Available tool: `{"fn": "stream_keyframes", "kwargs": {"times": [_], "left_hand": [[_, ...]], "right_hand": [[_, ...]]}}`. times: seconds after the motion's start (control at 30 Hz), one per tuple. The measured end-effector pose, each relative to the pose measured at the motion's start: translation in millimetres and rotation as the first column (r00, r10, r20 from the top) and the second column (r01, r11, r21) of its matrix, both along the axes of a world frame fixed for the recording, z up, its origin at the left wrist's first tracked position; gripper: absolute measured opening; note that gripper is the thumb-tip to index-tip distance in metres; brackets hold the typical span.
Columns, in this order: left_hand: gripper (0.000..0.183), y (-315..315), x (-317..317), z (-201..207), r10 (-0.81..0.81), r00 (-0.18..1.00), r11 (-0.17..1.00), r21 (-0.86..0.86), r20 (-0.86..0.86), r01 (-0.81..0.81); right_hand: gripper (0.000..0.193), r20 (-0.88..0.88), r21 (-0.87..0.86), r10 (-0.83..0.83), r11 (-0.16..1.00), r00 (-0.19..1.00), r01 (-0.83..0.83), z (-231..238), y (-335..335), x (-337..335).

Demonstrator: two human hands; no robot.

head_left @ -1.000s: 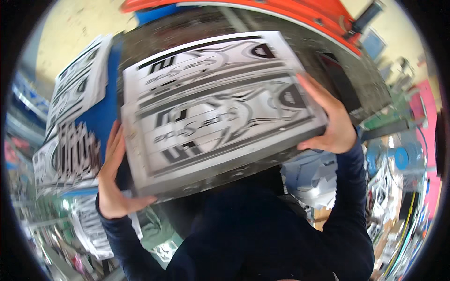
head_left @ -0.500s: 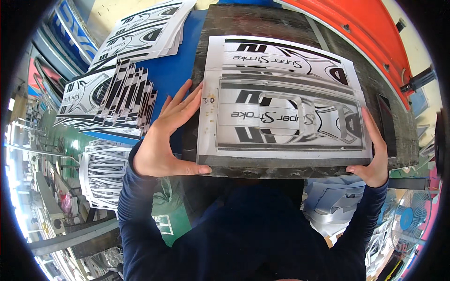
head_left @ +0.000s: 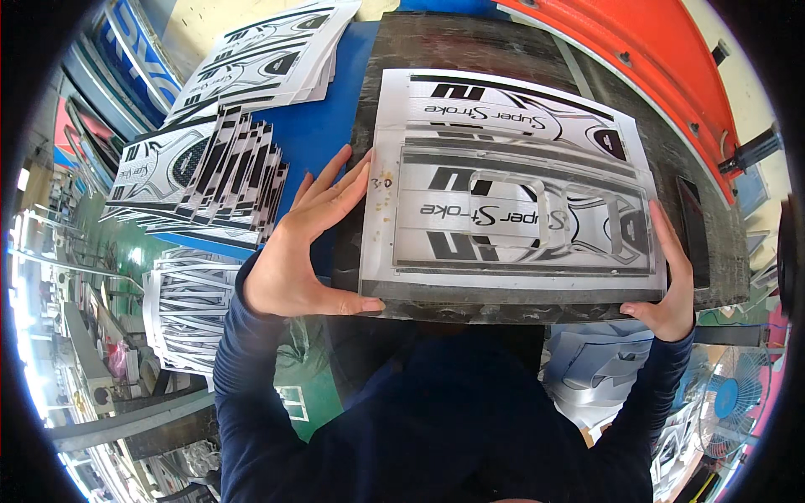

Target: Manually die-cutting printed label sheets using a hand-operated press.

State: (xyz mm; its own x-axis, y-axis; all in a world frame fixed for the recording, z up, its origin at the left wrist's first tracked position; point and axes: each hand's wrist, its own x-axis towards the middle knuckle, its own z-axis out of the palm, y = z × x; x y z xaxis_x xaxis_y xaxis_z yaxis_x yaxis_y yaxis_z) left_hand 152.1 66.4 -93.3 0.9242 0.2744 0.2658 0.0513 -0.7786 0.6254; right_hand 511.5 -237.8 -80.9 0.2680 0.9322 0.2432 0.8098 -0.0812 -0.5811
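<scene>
A clear plate with a raised rectangular frame and cut-out windows (head_left: pixel 382 243) lies over a white sheet printed in black and grey (head_left: pixel 503 99). Through the plate the print shows, while the sheet's far part sticks out beyond it. My left hand (head_left: pixel 293 251) grips the plate's left side, fingers stretched along the edge and thumb at the near left corner. On the opposite side, my right hand (head_left: pixel 671 285) holds the right edge, its thumb at the near corner. Both rest over a dark, worn board (head_left: pixel 470 50). The undersides of the plate's edges are hidden.
Left of the board, a blue surface (head_left: pixel 323 138) carries a stack of printed sheets (head_left: pixel 268 63) and a fanned pile of cut printed pieces (head_left: pixel 226 176). Paper offcuts (head_left: pixel 193 314) lie lower left. A red panel (head_left: pixel 662 75) borders the far right; a fan (head_left: pixel 728 398) stands lower right.
The board, sheet and plate appear slightly farther right and lower in the picture, my left hand with them. My right hand has barely moved, and both hands keep the same hold.
</scene>
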Motion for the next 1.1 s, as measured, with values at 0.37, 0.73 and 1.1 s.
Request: {"fn": "stream_keyframes", "kwargs": {"times": [0.37,0.73,1.1], "left_hand": [[0.125,2,-1,-2,-0.014,1.0,1.0,0.027,0.024,0.013],[0.09,-7,-3,0,0.039,0.994,0.991,-0.131,0.103,-0.025],[0.087,-8,-7,-11,0.141,0.936,0.935,-0.353,0.322,-0.019]], "right_hand": [[0.12,0.01,-0.001,-0.008,1.0,1.0,0.008,4,4,-6],[0.056,-0.389,0.717,-0.429,0.414,0.815,0.56,42,-10,160],[0.025,-0.743,0.515,-0.156,0.488,0.651,0.705,89,14,315]]}}
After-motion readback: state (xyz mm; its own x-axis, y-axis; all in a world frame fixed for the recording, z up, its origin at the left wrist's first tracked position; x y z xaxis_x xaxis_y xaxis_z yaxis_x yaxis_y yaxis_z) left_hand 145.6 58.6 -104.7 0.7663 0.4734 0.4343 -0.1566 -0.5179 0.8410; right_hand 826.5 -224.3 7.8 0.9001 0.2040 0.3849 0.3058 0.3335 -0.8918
